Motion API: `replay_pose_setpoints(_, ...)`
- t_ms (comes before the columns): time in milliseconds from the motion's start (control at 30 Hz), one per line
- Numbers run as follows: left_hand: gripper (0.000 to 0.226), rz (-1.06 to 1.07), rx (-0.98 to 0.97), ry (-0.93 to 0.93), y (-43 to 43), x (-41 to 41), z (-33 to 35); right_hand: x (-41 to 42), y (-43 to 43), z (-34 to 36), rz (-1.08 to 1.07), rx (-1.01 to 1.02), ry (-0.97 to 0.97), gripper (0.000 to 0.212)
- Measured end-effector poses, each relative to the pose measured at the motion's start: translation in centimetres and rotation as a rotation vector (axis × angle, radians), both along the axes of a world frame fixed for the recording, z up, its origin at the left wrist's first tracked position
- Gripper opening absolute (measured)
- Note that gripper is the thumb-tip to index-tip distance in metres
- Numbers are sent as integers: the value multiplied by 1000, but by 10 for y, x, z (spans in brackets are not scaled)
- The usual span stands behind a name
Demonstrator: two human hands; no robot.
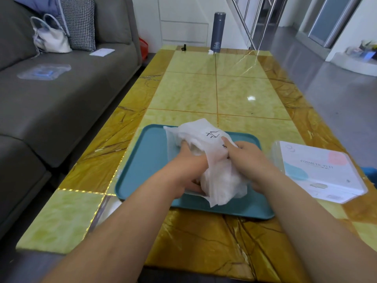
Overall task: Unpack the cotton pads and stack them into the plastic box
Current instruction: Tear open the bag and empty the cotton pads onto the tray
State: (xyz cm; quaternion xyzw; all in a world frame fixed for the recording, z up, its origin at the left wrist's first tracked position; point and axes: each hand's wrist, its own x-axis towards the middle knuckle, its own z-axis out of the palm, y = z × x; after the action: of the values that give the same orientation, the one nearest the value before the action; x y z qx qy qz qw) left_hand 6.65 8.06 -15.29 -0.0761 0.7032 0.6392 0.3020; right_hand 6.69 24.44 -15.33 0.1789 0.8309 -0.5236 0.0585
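Observation:
A crumpled white wrapper (204,133) with black handwriting lies over the teal tray (146,160), bundled around white cotton pads that mostly stay hidden inside it. My left hand (187,170) reaches in under the wrapper from the left, its fingertips covered by the fabric and its thumb at the bundle's near end. My right hand (248,160) grips the wrapper from the right, with one finger laid across the handwriting. The plastic box (318,170), closed with a "COSMETIC PUFF" label on its lid, stands on the table right of the tray.
The tray sits at the near end of a long yellow marble-patterned table (224,88). A grey flask (217,31) stands at the far edge. A grey sofa (51,99) with a white bag (51,37) runs along the left.

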Motion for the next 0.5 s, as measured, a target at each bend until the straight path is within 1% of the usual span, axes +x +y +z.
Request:
replay_pose_setpoints(33, 111, -13, 39, 11, 3, -2, -3, -1, 2, -1, -14, -114, -35, 55)
replay_pose_setpoints(100, 101, -72, 83, 90, 8, -7, -9, 0, 6, 2, 13, -310, -78, 50)
replay_pose_setpoints(133, 96, -112, 81, 144, 11, -10, -11, 0, 8, 2, 37, -389, -71, 45)
replay_pose_setpoints(200, 96, -200, 72, 244, 14, -11, -11, -2, 14, 4, 55, -478, -36, 39)
replay_pose_setpoints(267, 88, -283, 37, 348, 17, -9, -10, 0, 16, 4, 24, -498, 2, 31)
replay_pose_setpoints(333, 66, -309, 4, 447, 20, -7, -15, 2, 15, 3, -27, -478, 69, 26)
replay_pose_setpoints(367, 50, -275, -19, 489, 21, -6, -18, 3, 14, 2, -41, -465, 107, 25)
replay_pose_setpoints(400, 40, -215, -100, 527, 20, -5, -22, 3, 14, 2, -50, -448, 140, 25)
replay_pose_setpoints(467, 29, -98, -277, 604, 18, -4, -22, 3, 15, 6, -81, -423, 206, 24)
replay_pose_setpoints(500, 24, -31, -289, 605, 16, -3, -18, 4, 16, 8, -107, -424, 231, 23)
